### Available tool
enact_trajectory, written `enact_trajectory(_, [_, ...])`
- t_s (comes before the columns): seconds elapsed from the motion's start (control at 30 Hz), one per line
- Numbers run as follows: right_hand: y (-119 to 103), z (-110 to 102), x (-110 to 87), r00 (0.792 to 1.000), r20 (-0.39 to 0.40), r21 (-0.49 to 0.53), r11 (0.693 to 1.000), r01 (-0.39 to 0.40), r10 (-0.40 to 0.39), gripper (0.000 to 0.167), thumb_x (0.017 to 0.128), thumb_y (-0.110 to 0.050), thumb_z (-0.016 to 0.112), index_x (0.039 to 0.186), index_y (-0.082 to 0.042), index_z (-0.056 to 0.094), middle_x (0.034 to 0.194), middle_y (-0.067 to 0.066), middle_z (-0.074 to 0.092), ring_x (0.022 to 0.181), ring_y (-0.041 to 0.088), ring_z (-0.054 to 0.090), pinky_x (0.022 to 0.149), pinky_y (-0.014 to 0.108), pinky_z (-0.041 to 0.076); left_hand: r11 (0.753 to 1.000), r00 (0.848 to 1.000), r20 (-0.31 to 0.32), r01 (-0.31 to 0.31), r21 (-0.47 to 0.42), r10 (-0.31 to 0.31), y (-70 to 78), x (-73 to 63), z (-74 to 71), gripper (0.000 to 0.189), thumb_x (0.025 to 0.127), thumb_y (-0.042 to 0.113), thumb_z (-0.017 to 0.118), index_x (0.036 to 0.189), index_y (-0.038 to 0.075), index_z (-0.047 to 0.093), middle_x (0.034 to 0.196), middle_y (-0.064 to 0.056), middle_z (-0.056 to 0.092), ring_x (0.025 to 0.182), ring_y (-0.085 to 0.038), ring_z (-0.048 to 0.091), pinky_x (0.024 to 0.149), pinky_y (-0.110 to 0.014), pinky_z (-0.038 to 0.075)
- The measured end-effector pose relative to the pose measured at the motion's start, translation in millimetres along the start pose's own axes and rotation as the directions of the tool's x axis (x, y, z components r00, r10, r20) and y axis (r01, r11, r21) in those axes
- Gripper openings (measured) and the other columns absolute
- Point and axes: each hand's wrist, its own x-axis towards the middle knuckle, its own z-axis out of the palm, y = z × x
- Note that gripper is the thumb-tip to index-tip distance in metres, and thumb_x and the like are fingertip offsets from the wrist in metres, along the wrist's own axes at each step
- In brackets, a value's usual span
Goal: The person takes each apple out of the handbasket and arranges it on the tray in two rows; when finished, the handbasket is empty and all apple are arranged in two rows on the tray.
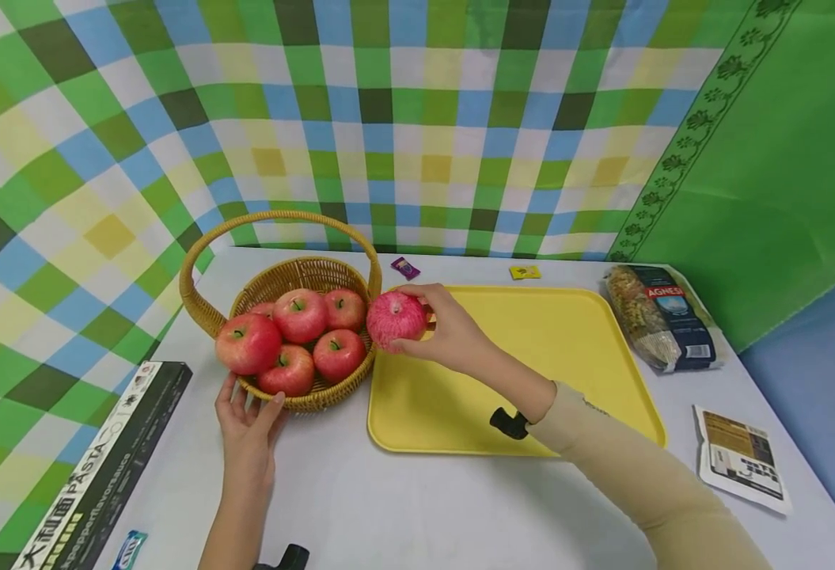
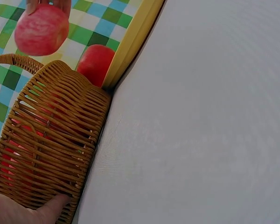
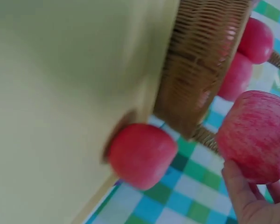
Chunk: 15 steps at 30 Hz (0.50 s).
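"Apple, streaky and pinkish red: whereabouts?"

"Up off the table, over the left end of the yellow tray and just beside the wicker basket, apart from both. Directly below, another red apple, at the tray's corner nearest the basket."

"And the right grip?"

"Pinching the lifted apple, thumb on the near side, fingers round the far side. Less certain about the left grip: thumb laid against the wicker, but cannot tell whether closed firmly or merely resting there."

"Likely handling?"

"Probably firm and stiff, smooth enough to slip, modest in weight (real fruit or imitation, cannot tell from here). Worth treating as bruisable. No call for hard squeezing."

"Best place to take hold?"

"Round the widest part, thumb and fingertips opposed, dimpled end left bare, much as now. Too near either end, and liable to roll out. Extra care beside the basket's tall handle and the apples heaped inside: easy to knock, being so near the rim."
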Motion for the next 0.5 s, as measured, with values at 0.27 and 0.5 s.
enact_trajectory(0.27, [35,-34,-7.7,0.995,-0.08,0.056,0.997,-0.059,0.063,0.072,0.076,-0.011,0.083,0.136,-0.005,0.043,0.129,0.012,0.044,0.11,0.032,0.053,0.086,0.044,0.055,1.0,1.0,0.001,0.006,0.001,-0.006,0.3,-1.6,0.7,0.086,0.092,0.012,0.067,0.15,0.038,0.009,0.16,0.005,0.009,0.144,-0.021,0.019,0.105,-0.039,0.04])
enact_trajectory(0.5, [75,-59,-4.2,0.972,-0.156,0.02,0.985,-0.173,0.174,0.073,0.079,-0.009,0.08,0.139,-0.003,0.039,0.135,0.015,0.039,0.114,0.035,0.051,0.088,0.045,0.054,1.0,1.0,0.008,-0.017,0.018,0.017,0.4,-2.2,0.8,0.086,0.092,0.011,0.066,0.15,0.037,0.009,0.16,0.005,0.009,0.143,-0.022,0.021,0.103,-0.036,0.042])
